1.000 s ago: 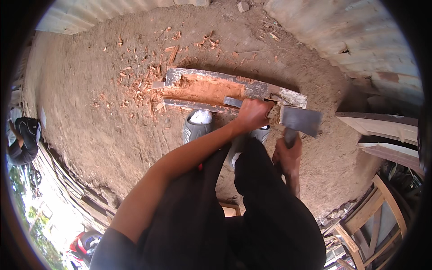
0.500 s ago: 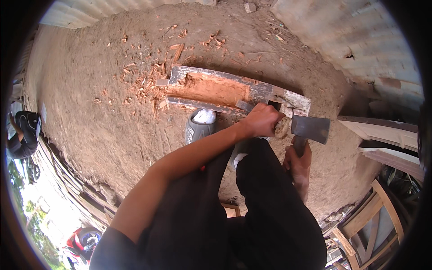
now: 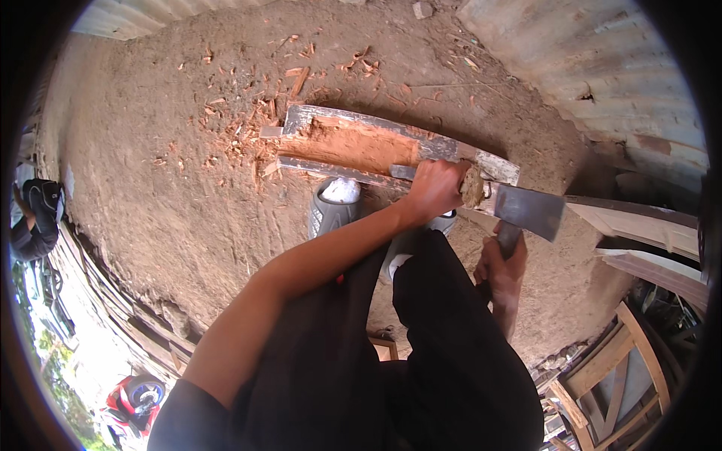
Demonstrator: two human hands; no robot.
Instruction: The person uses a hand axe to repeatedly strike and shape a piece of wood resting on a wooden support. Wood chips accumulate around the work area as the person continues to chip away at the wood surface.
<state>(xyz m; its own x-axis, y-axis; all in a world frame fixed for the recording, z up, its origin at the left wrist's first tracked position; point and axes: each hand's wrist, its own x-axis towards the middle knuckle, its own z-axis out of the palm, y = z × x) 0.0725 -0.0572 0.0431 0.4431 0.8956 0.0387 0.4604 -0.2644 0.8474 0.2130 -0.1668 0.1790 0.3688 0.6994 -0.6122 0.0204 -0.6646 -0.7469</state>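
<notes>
My left hand (image 3: 438,188) is wrapped round a chisel, its flat metal blade (image 3: 404,171) lying along a weathered timber piece (image 3: 361,120) with a freshly cut reddish hollow. The chisel's frayed handle end (image 3: 471,188) shows beside my knuckles. My right hand (image 3: 502,267) grips the handle of a wide-bladed steel hatchet (image 3: 530,212), whose head is just right of that handle end. My grey shoe (image 3: 331,218) is against the timber's near side, and the other is partly hidden under my left forearm and hand.
Wood shavings (image 3: 233,135) litter the dirt ground (image 3: 150,210). Corrugated sheets (image 3: 579,68) edge the upper area. Boards (image 3: 632,218) and a broken wooden frame (image 3: 617,361) lie at right. At left are a dark-clothed person (image 3: 34,218), long planks (image 3: 135,308) and a red motorbike (image 3: 128,406).
My right hand and the hatchet have moved to the right, away from the chisel's handle end, compared with a second ago. My left hand keeps its grip on the chisel at the timber.
</notes>
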